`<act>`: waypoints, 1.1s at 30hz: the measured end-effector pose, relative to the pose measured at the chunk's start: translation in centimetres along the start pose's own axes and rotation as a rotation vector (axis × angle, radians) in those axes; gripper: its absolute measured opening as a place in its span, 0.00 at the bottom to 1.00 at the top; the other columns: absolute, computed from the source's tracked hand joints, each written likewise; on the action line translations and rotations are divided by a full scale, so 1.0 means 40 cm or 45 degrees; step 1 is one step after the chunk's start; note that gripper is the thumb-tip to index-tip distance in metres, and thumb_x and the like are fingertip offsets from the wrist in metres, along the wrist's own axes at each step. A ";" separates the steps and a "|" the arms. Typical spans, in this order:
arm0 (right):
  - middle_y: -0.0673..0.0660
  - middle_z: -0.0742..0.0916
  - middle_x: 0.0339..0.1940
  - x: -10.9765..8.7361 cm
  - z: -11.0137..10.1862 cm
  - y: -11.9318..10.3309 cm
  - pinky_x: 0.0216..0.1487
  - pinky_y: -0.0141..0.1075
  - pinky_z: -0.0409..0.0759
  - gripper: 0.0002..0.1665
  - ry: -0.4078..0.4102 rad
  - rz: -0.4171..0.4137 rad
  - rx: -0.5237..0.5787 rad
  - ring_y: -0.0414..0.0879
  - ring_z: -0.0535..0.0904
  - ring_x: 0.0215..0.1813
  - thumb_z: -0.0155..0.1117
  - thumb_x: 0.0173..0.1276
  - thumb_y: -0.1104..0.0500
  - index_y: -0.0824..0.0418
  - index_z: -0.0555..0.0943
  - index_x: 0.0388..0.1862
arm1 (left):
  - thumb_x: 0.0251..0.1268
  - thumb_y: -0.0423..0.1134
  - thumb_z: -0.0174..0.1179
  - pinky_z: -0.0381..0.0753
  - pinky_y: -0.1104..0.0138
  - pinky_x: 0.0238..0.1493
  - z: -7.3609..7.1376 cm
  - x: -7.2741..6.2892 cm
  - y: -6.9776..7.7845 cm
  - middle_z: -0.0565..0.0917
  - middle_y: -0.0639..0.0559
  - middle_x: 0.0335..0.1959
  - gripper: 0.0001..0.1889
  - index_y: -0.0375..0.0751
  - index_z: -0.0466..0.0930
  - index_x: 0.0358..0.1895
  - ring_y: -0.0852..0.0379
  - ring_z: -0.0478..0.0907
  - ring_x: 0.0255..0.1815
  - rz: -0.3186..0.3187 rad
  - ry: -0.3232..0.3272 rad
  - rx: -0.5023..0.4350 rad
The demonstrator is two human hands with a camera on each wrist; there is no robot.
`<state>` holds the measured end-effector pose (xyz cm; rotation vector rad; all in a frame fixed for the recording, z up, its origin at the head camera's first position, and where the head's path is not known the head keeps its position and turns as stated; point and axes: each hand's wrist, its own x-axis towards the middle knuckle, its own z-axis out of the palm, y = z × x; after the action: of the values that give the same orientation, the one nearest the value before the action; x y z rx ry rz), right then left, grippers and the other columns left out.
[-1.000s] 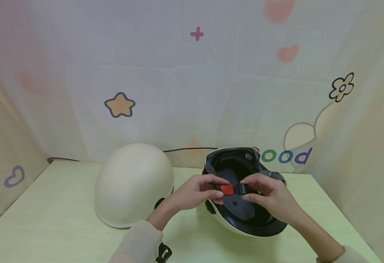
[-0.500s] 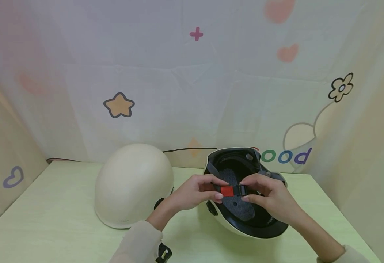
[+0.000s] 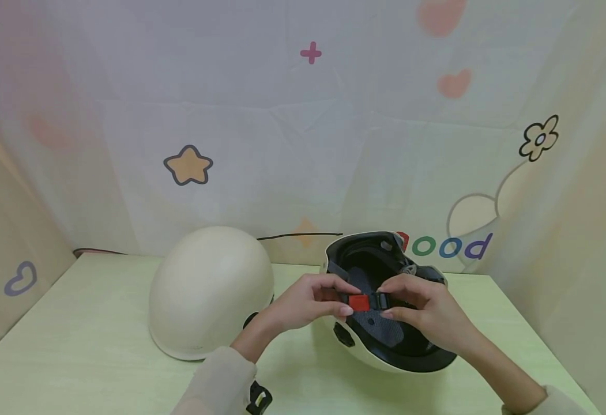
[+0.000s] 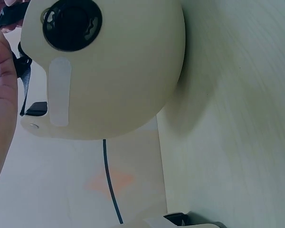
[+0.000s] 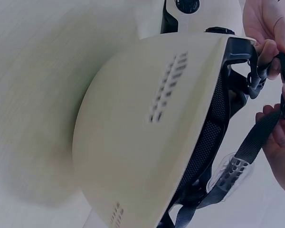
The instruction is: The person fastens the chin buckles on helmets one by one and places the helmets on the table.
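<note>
A cream helmet [image 3: 370,358] rests upside down on the table, its black padded inside facing up toward me. Above its opening is the chin strap's buckle, with a red piece [image 3: 358,303] and a black piece [image 3: 380,301] lying end to end. My left hand [image 3: 315,301] pinches the red end between thumb and fingers. On the black end, my right hand [image 3: 431,306] has a similar pinch. In the right wrist view the grey strap [image 5: 259,137] runs from the helmet to the right hand. A black round knob [image 4: 72,24] shows on the shell in the left wrist view.
A second cream helmet [image 3: 211,291] stands dome up to the left, close to my left forearm. The pale green table [image 3: 100,346] ends at a printed curtain [image 3: 240,138] behind. A black device [image 3: 259,399] sits by the left sleeve.
The upturned helmet has turned and tilted slightly, so the dark knob on its near left side has shifted right. Both hands keep their pinch on the buckle, almost still.
</note>
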<state>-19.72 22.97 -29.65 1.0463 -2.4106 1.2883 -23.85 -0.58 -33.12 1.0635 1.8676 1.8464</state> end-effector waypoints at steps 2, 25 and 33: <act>0.57 0.81 0.37 0.000 0.000 0.000 0.44 0.29 0.77 0.21 -0.001 0.006 -0.001 0.41 0.80 0.40 0.68 0.47 0.77 0.66 0.79 0.42 | 0.57 0.26 0.60 0.79 0.65 0.40 -0.001 0.001 -0.002 0.80 0.44 0.39 0.16 0.28 0.76 0.50 0.57 0.79 0.29 0.007 -0.001 0.002; 0.55 0.82 0.37 0.010 -0.010 -0.013 0.42 0.30 0.78 0.20 -0.023 0.016 -0.068 0.42 0.81 0.39 0.69 0.47 0.74 0.65 0.80 0.42 | 0.61 0.29 0.56 0.78 0.62 0.44 -0.013 -0.003 -0.016 0.79 0.42 0.40 0.16 0.27 0.75 0.52 0.56 0.80 0.33 0.097 -0.013 -0.053; 0.54 0.83 0.36 0.007 -0.006 -0.012 0.44 0.29 0.77 0.20 0.010 0.006 -0.063 0.41 0.80 0.39 0.70 0.47 0.73 0.65 0.80 0.41 | 0.61 0.28 0.56 0.78 0.62 0.44 -0.009 0.000 -0.013 0.78 0.43 0.42 0.15 0.26 0.75 0.51 0.57 0.80 0.32 0.056 0.010 -0.081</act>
<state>-19.63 22.84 -29.05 1.0215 -2.4277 1.2254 -24.22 -0.79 -33.56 1.0858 1.7909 1.9231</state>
